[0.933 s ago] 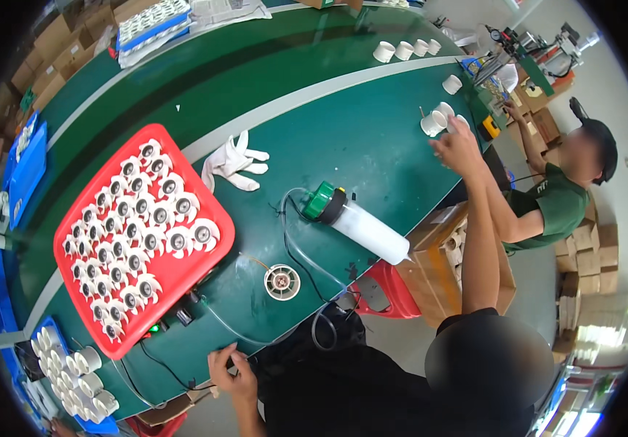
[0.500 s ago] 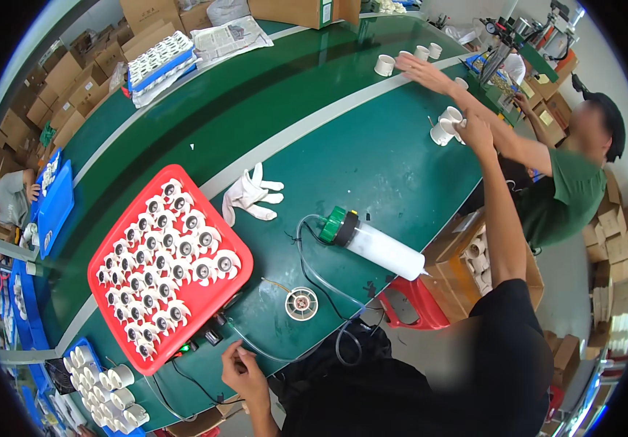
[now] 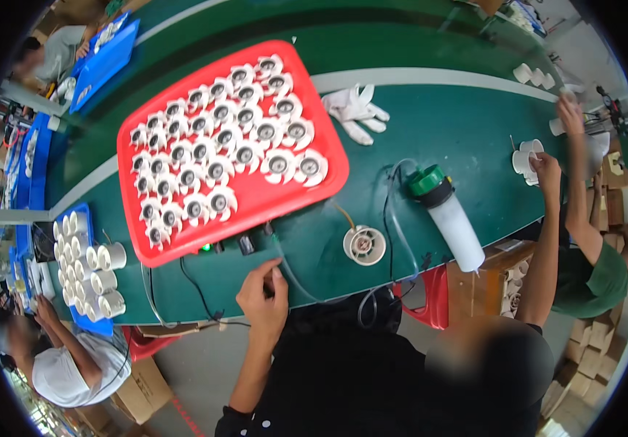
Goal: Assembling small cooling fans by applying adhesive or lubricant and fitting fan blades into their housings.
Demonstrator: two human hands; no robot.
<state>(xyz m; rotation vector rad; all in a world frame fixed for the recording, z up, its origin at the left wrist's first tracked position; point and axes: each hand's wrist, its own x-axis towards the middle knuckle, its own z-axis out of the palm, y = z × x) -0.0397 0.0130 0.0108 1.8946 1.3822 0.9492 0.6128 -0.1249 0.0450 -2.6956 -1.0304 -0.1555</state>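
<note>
My right hand (image 3: 547,173) is stretched far out to the right, its fingers closed on one of a cluster of white cylindrical housings (image 3: 522,163) near the table edge. A thin wire stands up from the cluster. My left hand (image 3: 264,298) hovers at the near edge with thumb and forefinger curled together; I see nothing in it. Just beyond lies a red tray (image 3: 255,191) of white fan impellers (image 3: 224,138) in rows. Between my hands are a round white motor part with a wire (image 3: 364,245) and a white dispensing cartridge with green cap (image 3: 456,229).
A white glove (image 3: 356,113) lies behind the tray. Stacked white housings (image 3: 81,273) fill a blue tray at left. Hoses and cables cross the near edge. A co-worker's hand (image 3: 570,115) is beside more white housings (image 3: 532,76). A carton (image 3: 483,284) and red stool (image 3: 430,300) stand below.
My view has swung to the right and down, shifting everything across the picture. The co-worker's hand has drawn back. My right hand remains at the white housings.
</note>
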